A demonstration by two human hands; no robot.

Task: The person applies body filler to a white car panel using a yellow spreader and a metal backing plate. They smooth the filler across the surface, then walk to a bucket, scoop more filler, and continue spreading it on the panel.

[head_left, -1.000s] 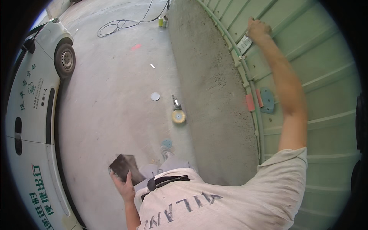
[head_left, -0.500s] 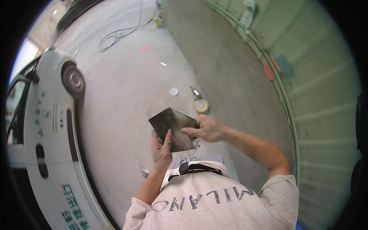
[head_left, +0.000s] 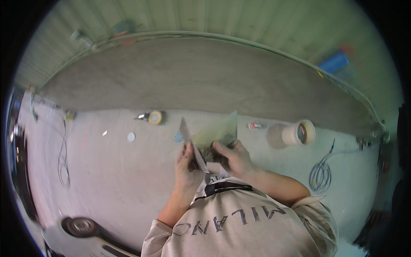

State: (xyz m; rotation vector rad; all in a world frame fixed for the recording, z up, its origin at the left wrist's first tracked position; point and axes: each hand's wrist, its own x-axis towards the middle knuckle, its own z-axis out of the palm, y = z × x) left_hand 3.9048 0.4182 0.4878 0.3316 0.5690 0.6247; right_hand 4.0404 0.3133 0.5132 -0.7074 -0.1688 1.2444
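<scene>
My left hand (head_left: 186, 165) is closed on a thin dark plate (head_left: 185, 129), which is tilted nearly edge-on. Its thumb and fingers grip the lower part. Just to the right, a thin square plate (head_left: 221, 128) with a shiny greenish-yellow face is pinched in my right hand (head_left: 234, 157), thumb on top. The two plates stand at an angle to each other, close together at their lower ends and spread apart at the top. Both are in front of my waist, above the floor. My fingers behind the plates are hidden.
A round-pad power tool (head_left: 154, 118), a white disc (head_left: 131, 137) and a blue disc (head_left: 178, 137) lie on the floor ahead. To the right are a red-and-white tube (head_left: 253, 126), a tipped cream bucket (head_left: 291, 135) and a coiled hose (head_left: 320, 177). A vehicle wheel (head_left: 80, 226) is lower left.
My view has swung to the right, bringing the bucket and coiled hose into sight. The dark flat face between my hands has given way to two plates held at an angle.
</scene>
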